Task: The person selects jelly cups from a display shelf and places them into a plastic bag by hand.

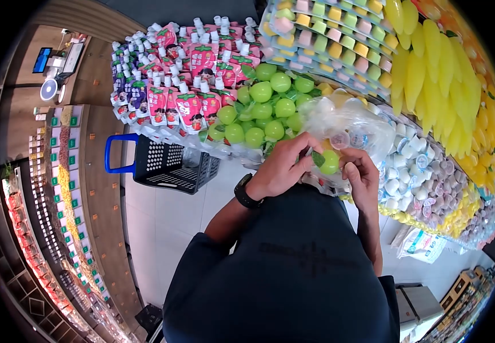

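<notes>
My left hand (283,167), with a black watch on the wrist, pinches the leaf-like top of a round green ball-shaped item (329,162). On the other side of that item, my right hand (359,171) has its fingers curled close to its edge; what they grip is too small to make out. A clear plastic bag (344,117) with small cups in it lies just beyond both hands. More green balls (262,108) with leaves are heaped to the left of the bag.
Pink pouches (190,108) with white caps stand at the back left. A black basket (167,166) with a blue handle is below them. Colourful cube packs (327,40), yellow packs (436,80) and small white cups (404,160) fill the right side. Shelving (102,200) lines the left.
</notes>
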Demonstrator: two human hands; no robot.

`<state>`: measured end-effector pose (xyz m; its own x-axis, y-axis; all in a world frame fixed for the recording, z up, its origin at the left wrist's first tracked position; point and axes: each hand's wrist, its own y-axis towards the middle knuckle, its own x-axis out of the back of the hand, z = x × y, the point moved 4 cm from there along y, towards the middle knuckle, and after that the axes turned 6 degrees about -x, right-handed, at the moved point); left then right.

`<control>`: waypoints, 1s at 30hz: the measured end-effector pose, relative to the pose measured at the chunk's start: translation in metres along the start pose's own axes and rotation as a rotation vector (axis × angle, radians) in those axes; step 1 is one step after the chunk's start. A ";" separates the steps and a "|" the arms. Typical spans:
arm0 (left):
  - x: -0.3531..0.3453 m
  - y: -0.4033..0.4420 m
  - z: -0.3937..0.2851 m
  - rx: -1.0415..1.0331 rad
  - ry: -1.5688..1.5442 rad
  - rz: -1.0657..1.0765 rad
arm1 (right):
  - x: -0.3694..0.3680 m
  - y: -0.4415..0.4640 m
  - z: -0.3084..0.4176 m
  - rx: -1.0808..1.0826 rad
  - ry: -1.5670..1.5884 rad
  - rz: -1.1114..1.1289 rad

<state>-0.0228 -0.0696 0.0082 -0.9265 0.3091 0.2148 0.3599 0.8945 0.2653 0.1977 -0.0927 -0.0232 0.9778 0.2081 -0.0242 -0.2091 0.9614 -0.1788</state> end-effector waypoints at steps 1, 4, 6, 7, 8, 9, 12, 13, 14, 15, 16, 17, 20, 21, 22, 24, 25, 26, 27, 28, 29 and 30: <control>0.003 -0.004 0.002 0.091 0.003 0.035 | 0.001 0.000 -0.001 -0.005 -0.004 -0.014; 0.009 -0.013 0.009 0.184 0.009 0.043 | 0.000 -0.001 -0.002 0.003 0.005 -0.021; 0.015 -0.017 0.012 0.184 0.011 0.018 | 0.001 -0.002 -0.002 0.009 -0.003 -0.031; 0.024 -0.020 0.014 0.245 -0.049 -0.085 | 0.002 -0.002 -0.002 0.013 -0.016 -0.043; 0.033 -0.023 0.017 0.304 -0.109 -0.189 | 0.002 -0.002 -0.003 0.014 -0.013 -0.042; 0.041 -0.024 0.019 0.305 -0.106 -0.189 | 0.002 -0.002 -0.003 0.015 -0.005 -0.050; 0.087 -0.026 0.021 0.206 -0.028 -0.412 | 0.004 -0.003 -0.005 0.016 0.013 -0.054; 0.104 -0.029 0.021 0.219 0.048 -0.463 | 0.004 -0.003 -0.006 0.017 0.022 -0.051; 0.118 -0.031 0.021 0.231 0.123 -0.512 | 0.004 -0.003 -0.006 0.016 0.024 -0.051; 0.128 -0.033 0.020 0.232 0.125 -0.511 | 0.003 -0.004 -0.006 0.016 0.029 -0.051; 0.138 -0.035 0.019 0.261 0.145 -0.525 | 0.003 -0.004 -0.006 0.017 0.034 -0.051; 0.142 -0.036 0.018 0.290 0.165 -0.539 | 0.003 -0.003 -0.006 0.016 0.035 -0.052; 0.137 -0.033 0.018 0.364 0.108 -0.423 | 0.002 -0.003 -0.007 0.006 0.042 -0.056; 0.135 -0.032 0.020 0.364 0.108 -0.423 | 0.002 -0.003 -0.007 -0.002 0.042 -0.058; 0.130 -0.028 0.025 0.369 0.227 -0.369 | 0.001 -0.003 -0.007 -0.009 0.042 -0.061; 0.120 -0.022 0.029 0.373 0.342 -0.312 | 0.002 -0.002 -0.006 -0.008 0.043 -0.058; 0.116 -0.017 0.026 0.330 0.499 -0.263 | 0.002 -0.002 -0.005 -0.007 0.044 -0.056; 0.111 -0.013 0.023 0.284 0.655 -0.212 | 0.003 -0.003 -0.005 -0.009 0.043 -0.058; 0.108 -0.010 0.020 0.302 0.683 -0.211 | 0.003 -0.003 -0.005 -0.010 0.041 -0.060; 0.107 -0.008 0.021 0.302 0.682 -0.210 | 0.004 -0.003 -0.004 -0.010 0.040 -0.062; 0.104 -0.007 0.020 0.269 0.724 -0.184 | 0.003 -0.003 -0.005 -0.012 0.040 -0.062; 0.102 -0.007 0.019 0.236 0.765 -0.158 | 0.003 -0.003 -0.007 -0.015 0.046 -0.069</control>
<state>-0.1222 -0.0376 0.0103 -0.6019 -0.0564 0.7966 0.1195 0.9799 0.1597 0.2014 -0.0961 -0.0295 0.9896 0.1323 -0.0559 -0.1408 0.9704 -0.1960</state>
